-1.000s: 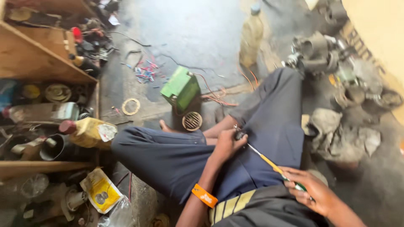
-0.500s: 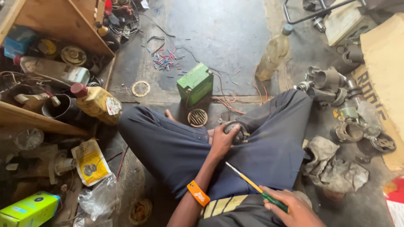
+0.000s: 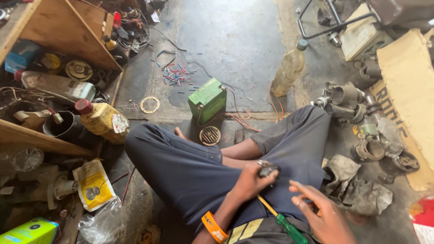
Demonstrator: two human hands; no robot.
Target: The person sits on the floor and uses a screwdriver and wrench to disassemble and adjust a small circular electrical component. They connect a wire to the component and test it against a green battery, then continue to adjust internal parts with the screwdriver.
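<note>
I sit cross-legged on the floor in dark blue trousers (image 3: 181, 167). My left hand (image 3: 250, 183), with an orange wristband (image 3: 212, 227) on that arm, is closed around a small dark metal part (image 3: 267, 170) over my lap. A screwdriver (image 3: 282, 221) with a yellow shaft and green handle lies on my lap between the hands. My right hand (image 3: 322, 213) hovers just right of it with fingers spread, holding nothing. A green box-shaped battery (image 3: 207, 98) with red wires stands on the floor beyond my feet, and a round metal grate (image 3: 210, 135) lies in front of it.
A wooden shelf (image 3: 68, 36) at left holds bottles, cans and parts. A yellow oil bottle (image 3: 101, 119) lies beside it. A clear plastic bottle (image 3: 289, 68) stands further off. Metal housings (image 3: 348, 97), rags (image 3: 357, 185) and cardboard (image 3: 407, 86) crowd the right side. Cut wire bits (image 3: 174, 74) litter the floor.
My right hand has let go of the screwdriver, which now rests on my lap. The left hand keeps the small part and has shifted slightly right. The view has tilted.
</note>
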